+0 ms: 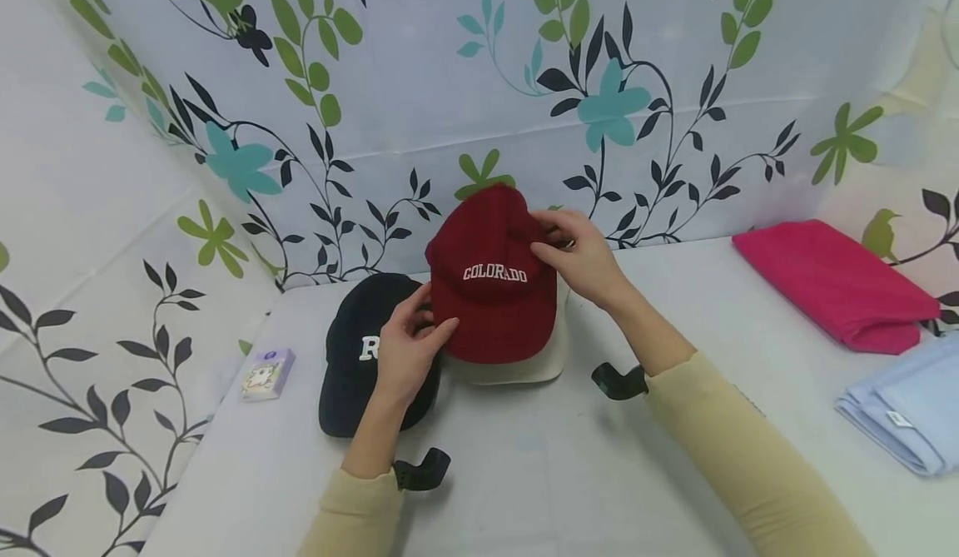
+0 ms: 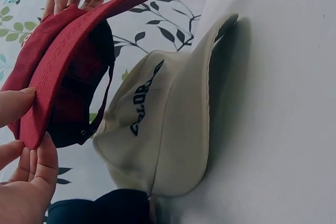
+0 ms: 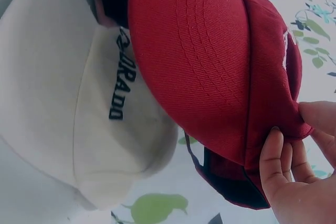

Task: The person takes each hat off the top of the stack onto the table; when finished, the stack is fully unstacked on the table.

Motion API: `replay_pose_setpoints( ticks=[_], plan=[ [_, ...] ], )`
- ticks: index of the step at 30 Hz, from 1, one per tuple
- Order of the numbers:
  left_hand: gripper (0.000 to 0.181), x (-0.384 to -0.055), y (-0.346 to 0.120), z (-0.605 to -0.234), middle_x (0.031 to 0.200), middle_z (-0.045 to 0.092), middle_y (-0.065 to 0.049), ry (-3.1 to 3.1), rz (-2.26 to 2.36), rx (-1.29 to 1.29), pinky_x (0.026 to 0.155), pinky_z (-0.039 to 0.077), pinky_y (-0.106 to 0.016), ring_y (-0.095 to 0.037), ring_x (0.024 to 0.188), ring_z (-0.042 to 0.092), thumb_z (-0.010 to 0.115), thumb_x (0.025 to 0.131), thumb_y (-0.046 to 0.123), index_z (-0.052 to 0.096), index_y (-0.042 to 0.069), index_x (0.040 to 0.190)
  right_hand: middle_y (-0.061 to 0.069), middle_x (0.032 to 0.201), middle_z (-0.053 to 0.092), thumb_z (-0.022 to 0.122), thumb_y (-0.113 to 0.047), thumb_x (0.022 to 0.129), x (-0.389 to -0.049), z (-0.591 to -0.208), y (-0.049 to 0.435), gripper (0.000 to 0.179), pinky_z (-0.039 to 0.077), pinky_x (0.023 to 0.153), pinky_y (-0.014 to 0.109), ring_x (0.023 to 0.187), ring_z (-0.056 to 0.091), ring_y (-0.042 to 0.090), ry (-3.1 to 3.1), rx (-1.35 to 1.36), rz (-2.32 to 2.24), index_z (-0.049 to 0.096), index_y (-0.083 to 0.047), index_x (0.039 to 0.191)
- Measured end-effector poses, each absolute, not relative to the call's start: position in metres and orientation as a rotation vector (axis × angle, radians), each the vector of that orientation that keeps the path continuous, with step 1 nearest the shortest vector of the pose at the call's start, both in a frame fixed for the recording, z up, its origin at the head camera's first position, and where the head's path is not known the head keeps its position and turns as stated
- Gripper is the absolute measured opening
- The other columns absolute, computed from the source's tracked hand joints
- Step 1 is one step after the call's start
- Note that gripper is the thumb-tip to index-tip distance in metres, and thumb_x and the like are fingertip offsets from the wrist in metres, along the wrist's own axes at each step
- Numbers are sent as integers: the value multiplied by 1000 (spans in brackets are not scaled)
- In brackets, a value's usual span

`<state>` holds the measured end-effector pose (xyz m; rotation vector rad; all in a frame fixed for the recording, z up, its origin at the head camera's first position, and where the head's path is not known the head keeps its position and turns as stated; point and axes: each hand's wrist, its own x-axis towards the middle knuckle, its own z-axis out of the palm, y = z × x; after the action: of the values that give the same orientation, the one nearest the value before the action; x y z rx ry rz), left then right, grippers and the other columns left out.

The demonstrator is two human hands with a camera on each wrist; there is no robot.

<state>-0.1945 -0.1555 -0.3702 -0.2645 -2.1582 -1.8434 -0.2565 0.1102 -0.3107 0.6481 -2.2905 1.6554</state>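
Both hands hold a dark red baseball cap [image 1: 487,270] with white COLORADO lettering, raised off the table with its brim toward me. My left hand [image 1: 407,345] pinches the left edge of its brim between thumb and fingers, as the left wrist view also shows. On the other side, my right hand [image 1: 584,259] pinches the fabric of the crown. Behind and below the red cap sits a cream baseball cap [image 2: 157,114] with dark lettering, mostly hidden in the head view. A navy baseball cap [image 1: 348,382] with a white R rests at the left, partly covered by my left hand and forearm.
A small purple and white packet [image 1: 267,374] lies left of the navy cap on the white table [image 1: 524,474]. Toward the right are a folded pink cloth [image 1: 832,282] and a folded light blue cloth [image 1: 910,407]. A patterned curtain [image 1: 419,82] hangs behind the table.
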Motion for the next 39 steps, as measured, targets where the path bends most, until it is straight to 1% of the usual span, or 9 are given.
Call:
replay_pose_setpoints(
  ticks=[4, 7, 12, 16, 19, 23, 27, 32, 39],
  plan=[
    [63, -196, -147, -371, 131, 55, -14, -2138, -1848, -275, 83, 54, -20, -24, 100, 55, 77, 87, -2, 54, 4, 145, 19, 130, 50, 65, -2, 96, -257, -309, 117, 45, 47, 97, 43, 109, 59, 30, -2295, 649, 1656, 56, 1, 140],
    [63, -198, -141, -372, 131, 56, -14, -2134, -1842, -286, 83, 53, -20, -25, 100, 55, 78, 86, -3, 54, 4, 144, 18, 130, 50, 64, -3, 97, -256, -308, 123, 44, 47, 96, 42, 109, 59, 29, -2303, 634, 1659, 57, 0, 140],
    [63, -202, -129, -375, 132, 55, -14, -2126, -1856, -318, 83, 53, -19, -28, 102, 57, 78, 86, -2, 54, 3, 144, 18, 129, 51, 63, -3, 98, -256, -306, 135, 43, 48, 91, 33, 108, 59, 28, -2301, 610, 1656, 57, 1, 140],
    [62, -206, -119, -377, 131, 56, -14, -2132, -1863, -328, 82, 52, -18, -29, 102, 57, 78, 87, 0, 55, 5, 144, 18, 129, 51, 63, -3, 98, -256, -307, 145, 43, 50, 84, 23, 106, 58, 25, -2302, 598, 1636, 57, 0, 140],
    [62, -208, -111, -378, 132, 57, -14, -2124, -1877, -346, 81, 52, -18, -31, 102, 57, 78, 87, 1, 55, 6, 144, 17, 128, 51, 63, -4, 99, -257, -307, 152, 43, 51, 80, 20, 104, 57, 23, -2298, 587, 1622, 57, -1, 141],
    [63, -212, -99, -381, 131, 57, -15, -2116, -1894, -372, 79, 50, -18, -32, 100, 56, 78, 87, 1, 54, 6, 145, 17, 127, 52, 63, -6, 99, -256, -306, 161, 42, 51, 78, 20, 102, 56, 21, -2288, 569, 1606, 57, -2, 141],
    [65, -215, -86, -385, 130, 57, -14, -2125, -1900, -367, 76, 51, -19, -28, 97, 57, 78, 87, 1, 52, 6, 147, 17, 126, 52, 63, -9, 99, -255, -307, 171, 42, 50, 79, 20, 103, 54, 19, -2288, 522, 1609, 58, -2, 140],
    [65, -218, -72, -389, 131, 55, -13, -2123, -1932, -368, 77, 53, -21, -25, 96, 59, 77, 87, 1, 52, 5, 147, 16, 125, 52, 63, -10, 100, -257, -309, 181, 42, 49, 80, 19, 104, 52, 18, -2291, 476, 1599, 57, -2, 140],
    [68, -219, -53, -393, 132, 52, -10, -2157, -1964, -344, 78, 54, -24, -22, 98, 58, 76, 88, 1, 50, 9, 150, 16, 122, 54, 63, -12, 100, -258, -314, 195, 41, 48, 78, 18, 101, 51, 17, -2308, 417, 1572, 58, -2, 140]
  ],
)
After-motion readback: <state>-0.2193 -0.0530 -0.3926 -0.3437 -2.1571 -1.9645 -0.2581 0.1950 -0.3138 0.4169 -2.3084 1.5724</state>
